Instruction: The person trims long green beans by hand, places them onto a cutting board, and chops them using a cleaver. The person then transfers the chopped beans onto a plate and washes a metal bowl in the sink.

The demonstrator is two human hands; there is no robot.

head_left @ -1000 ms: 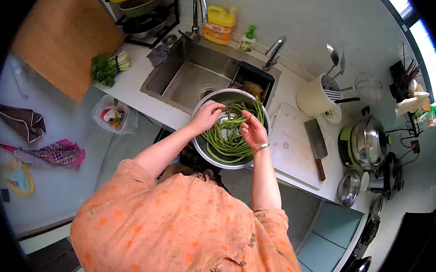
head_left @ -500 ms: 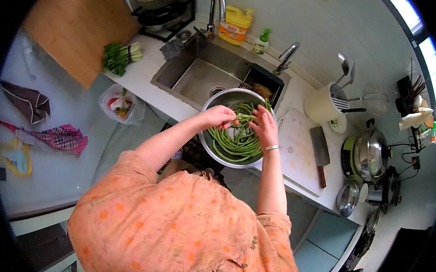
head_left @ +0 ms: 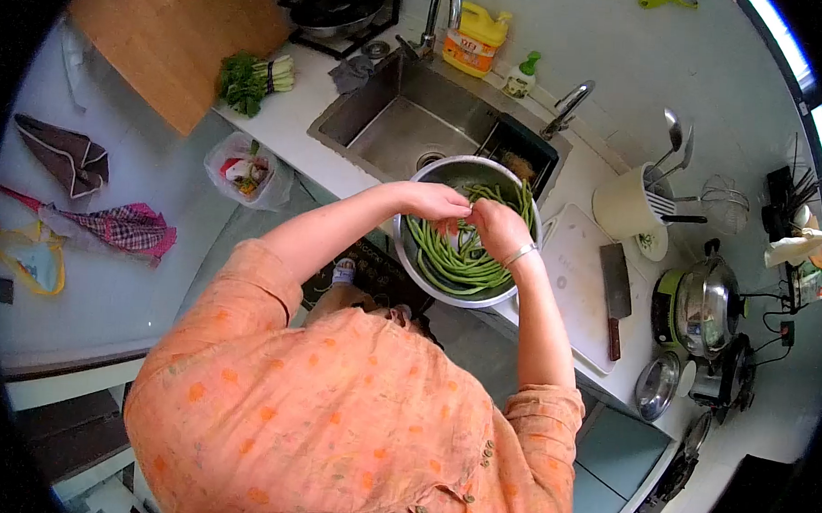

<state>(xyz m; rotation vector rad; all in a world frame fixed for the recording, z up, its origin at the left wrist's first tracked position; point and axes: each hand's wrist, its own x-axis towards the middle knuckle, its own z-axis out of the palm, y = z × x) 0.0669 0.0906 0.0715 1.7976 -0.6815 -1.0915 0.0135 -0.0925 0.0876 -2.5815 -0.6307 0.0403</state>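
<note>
A metal bowl (head_left: 407,261) of long green beans (head_left: 461,266) sits at the counter's front edge, below the sink. Above the beans, my left hand (head_left: 439,201) and my right hand (head_left: 502,231) meet with their fingertips pinched together. Only a tiny pale bit of a green bean shows between the fingertips; the fingers hide the rest. A bracelet circles my right wrist.
Behind the bowl is the sink (head_left: 380,131) with two faucets. A cleaver (head_left: 616,293) lies on the white cutting board (head_left: 575,291) to the right. Bound leafy greens (head_left: 254,80) and a waste bag (head_left: 248,171) are at left.
My hands have come together until the fingertips meet; the green bean stretched between them before is now mostly hidden. The whole view has shifted slightly.
</note>
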